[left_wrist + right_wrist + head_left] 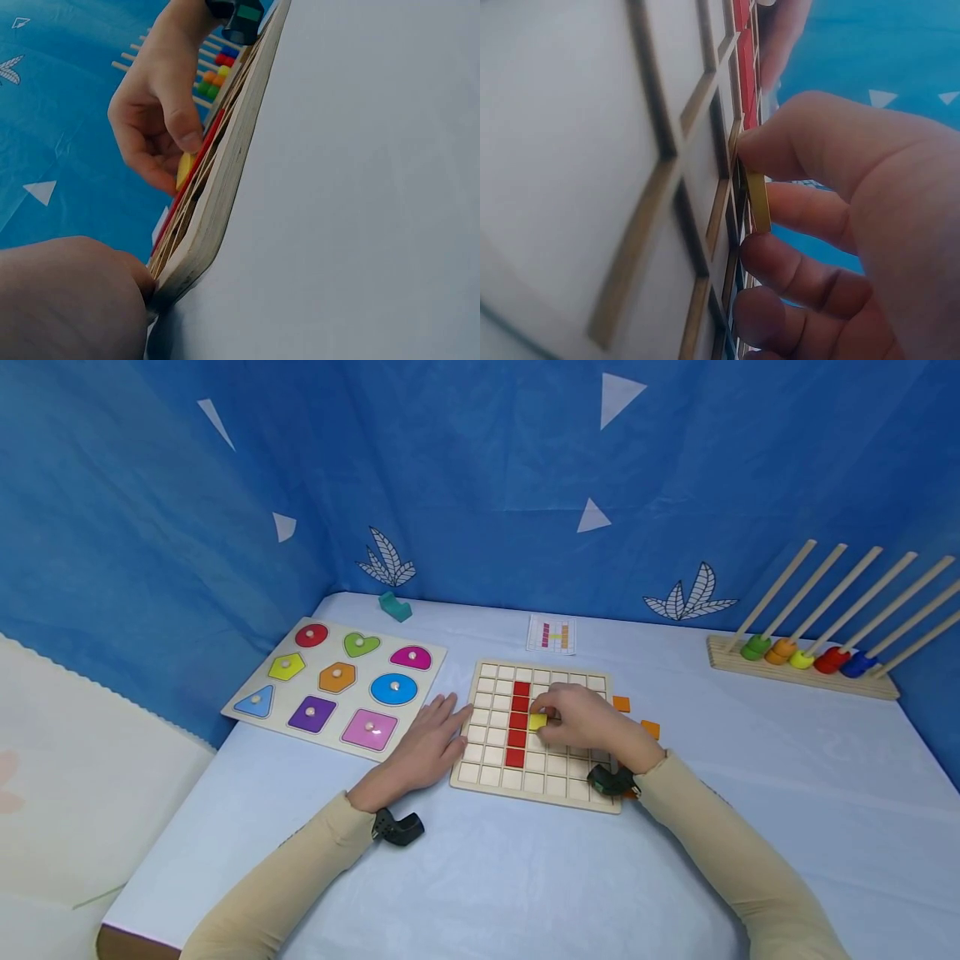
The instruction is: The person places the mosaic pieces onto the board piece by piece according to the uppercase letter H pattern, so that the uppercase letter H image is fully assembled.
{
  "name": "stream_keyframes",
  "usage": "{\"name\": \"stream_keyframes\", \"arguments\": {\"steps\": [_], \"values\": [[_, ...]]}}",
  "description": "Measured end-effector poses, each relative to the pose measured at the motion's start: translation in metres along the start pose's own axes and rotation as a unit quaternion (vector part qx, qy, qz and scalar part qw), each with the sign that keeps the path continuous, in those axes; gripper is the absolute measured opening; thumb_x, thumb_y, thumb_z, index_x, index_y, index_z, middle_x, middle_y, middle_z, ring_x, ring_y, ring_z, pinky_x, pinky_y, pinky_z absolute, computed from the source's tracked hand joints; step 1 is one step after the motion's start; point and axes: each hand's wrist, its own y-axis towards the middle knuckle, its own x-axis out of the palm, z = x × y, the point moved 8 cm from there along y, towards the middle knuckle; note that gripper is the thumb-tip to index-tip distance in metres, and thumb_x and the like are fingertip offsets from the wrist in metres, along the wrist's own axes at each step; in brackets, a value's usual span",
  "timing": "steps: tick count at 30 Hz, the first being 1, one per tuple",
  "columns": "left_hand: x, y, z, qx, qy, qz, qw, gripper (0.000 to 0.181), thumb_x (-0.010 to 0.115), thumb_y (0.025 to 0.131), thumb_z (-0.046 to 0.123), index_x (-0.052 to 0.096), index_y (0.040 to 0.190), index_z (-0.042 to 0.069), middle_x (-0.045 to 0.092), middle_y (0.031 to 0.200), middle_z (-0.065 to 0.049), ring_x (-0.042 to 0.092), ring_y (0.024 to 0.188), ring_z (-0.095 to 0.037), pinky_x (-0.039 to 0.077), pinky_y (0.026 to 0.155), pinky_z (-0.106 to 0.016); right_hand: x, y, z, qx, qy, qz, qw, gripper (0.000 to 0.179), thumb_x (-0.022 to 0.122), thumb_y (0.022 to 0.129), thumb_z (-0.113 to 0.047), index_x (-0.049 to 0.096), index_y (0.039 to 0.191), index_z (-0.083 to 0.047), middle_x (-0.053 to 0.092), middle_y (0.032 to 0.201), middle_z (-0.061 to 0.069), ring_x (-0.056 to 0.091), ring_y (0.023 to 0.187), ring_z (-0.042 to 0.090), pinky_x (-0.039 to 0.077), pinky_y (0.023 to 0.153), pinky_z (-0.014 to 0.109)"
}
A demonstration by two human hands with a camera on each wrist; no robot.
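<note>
A wooden grid board (491,766) lies flat on the table, with one column of red square tiles (518,720) set in its cells. Just right of that column, my right hand (581,717) pinches a yellow square tile (537,722) between thumb and fingers. In the right wrist view the yellow tile (758,201) stands tilted against the grid's ridges. My left hand (427,739) rests at the board's left edge, its fingers extended and touching the rim. Part of that hand is cut off in the left wrist view.
Orange tiles (650,729) lie right of the board, some partly behind the right wrist. A pattern card (551,635) sits behind it. On the left is a knobbed shape puzzle (337,702); a teal block (394,607) is farther back. A bead rack (802,670) stands far right.
</note>
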Motion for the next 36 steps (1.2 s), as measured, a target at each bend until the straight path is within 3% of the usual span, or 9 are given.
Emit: {"name": "stream_keyframes", "arguments": {"steps": [13, 25, 36], "values": [[-0.001, 0.000, 0.001, 0.004, 0.001, 0.003, 1.0000, 0.056, 0.051, 0.103, 0.024, 0.042, 0.155, 0.006, 0.028, 0.166, -0.024, 0.019, 0.157, -0.044, 0.019, 0.127, -0.060, 0.000, -0.001, 0.001, 0.009, 0.005, 0.000, 0.9999, 0.027, 0.074, 0.083, -0.017, 0.077, 0.110, -0.010, 0.069, 0.096, 0.003, 0.059, 0.083, 0.015, 0.054, 0.077, 0.033], [0.000, 0.000, 0.000, 0.002, 0.001, 0.005, 1.0000, 0.056, 0.051, 0.103, 0.024, 0.042, 0.155, 0.006, 0.028, 0.166, -0.024, 0.020, 0.157, -0.043, 0.019, 0.127, -0.060, -0.007, -0.003, 0.002, -0.012, 0.004, 0.006, 0.9999, 0.029, 0.072, 0.084, -0.015, 0.076, 0.112, -0.007, 0.072, 0.095, 0.005, 0.061, 0.081, 0.015, 0.054, 0.077, 0.036], [0.001, 0.000, 0.000, 0.000, 0.003, 0.003, 1.0000, 0.056, 0.050, 0.103, 0.024, 0.042, 0.156, 0.006, 0.028, 0.166, -0.024, 0.019, 0.157, -0.043, 0.019, 0.127, -0.060, -0.021, -0.020, 0.017, 0.049, -0.014, -0.004, 0.9987, 0.034, 0.077, 0.085, -0.021, 0.075, 0.116, -0.007, 0.071, 0.094, 0.003, 0.057, 0.082, 0.017, 0.050, 0.077, 0.035]]}}
